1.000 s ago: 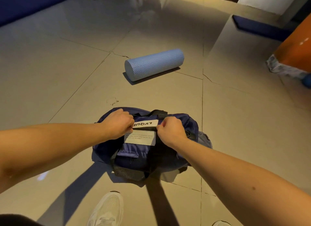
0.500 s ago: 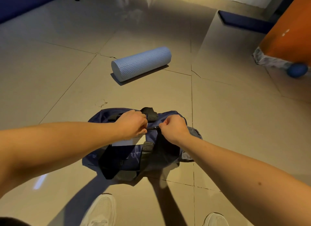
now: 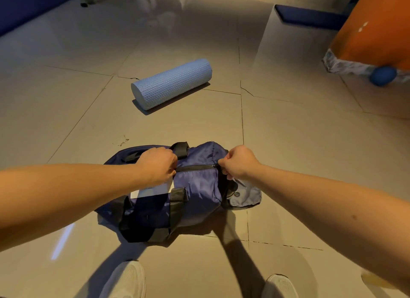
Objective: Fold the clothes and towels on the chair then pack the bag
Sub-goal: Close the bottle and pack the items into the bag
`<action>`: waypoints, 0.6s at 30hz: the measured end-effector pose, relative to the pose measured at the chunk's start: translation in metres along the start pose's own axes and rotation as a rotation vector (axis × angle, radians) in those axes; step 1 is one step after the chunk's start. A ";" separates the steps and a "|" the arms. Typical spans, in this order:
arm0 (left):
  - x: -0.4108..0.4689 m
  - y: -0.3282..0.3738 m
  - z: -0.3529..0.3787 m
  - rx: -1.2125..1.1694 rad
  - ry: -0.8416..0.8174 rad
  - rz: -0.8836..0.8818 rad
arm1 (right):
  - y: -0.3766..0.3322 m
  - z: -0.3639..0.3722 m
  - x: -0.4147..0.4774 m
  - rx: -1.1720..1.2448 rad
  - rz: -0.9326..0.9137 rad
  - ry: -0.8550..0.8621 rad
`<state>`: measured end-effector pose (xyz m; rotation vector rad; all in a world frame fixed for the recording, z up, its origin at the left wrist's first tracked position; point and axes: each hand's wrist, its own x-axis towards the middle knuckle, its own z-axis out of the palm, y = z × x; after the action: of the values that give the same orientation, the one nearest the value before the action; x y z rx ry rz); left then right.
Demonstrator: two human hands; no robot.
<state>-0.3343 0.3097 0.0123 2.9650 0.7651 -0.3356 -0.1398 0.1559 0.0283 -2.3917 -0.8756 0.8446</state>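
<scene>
A navy duffel bag (image 3: 195,186) with black straps lies on the tiled floor right in front of my feet. Its top zipper (image 3: 195,167) runs closed between my two hands. My left hand (image 3: 158,164) clamps the bag's fabric at the left end of the zipper. My right hand (image 3: 238,162) pinches the zipper pull at the bag's right end. A white label (image 3: 153,190) pokes out under my left wrist. A grey flap (image 3: 246,195) lies at the bag's right end. No clothes, towels or chair are in view.
A light blue foam roller (image 3: 172,83) lies on the floor beyond the bag. An orange object (image 3: 375,31) with a blue ball (image 3: 382,75) under it stands at the far right. A dark blue mat (image 3: 308,16) lies at the back. My white shoes (image 3: 124,280) are below the bag.
My right hand has slid rightward along the bag's top, drawing the zipper shut. My left hand stayed gripping the bag's left side. The white label is now mostly covered.
</scene>
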 end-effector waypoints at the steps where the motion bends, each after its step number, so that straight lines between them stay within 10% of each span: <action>1: 0.002 0.008 -0.007 -0.019 0.014 0.013 | 0.002 -0.005 0.002 0.026 0.023 -0.060; 11: 0.024 0.140 -0.015 -0.211 0.038 -0.173 | 0.125 -0.013 0.048 -0.073 0.323 -0.056; 18: 0.030 0.180 0.023 -0.268 0.179 -0.444 | 0.214 0.057 0.086 0.395 0.608 -0.032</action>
<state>-0.2257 0.1634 -0.0157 2.5774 1.3716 0.0189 -0.0379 0.0784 -0.1717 -2.2944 0.0444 1.1476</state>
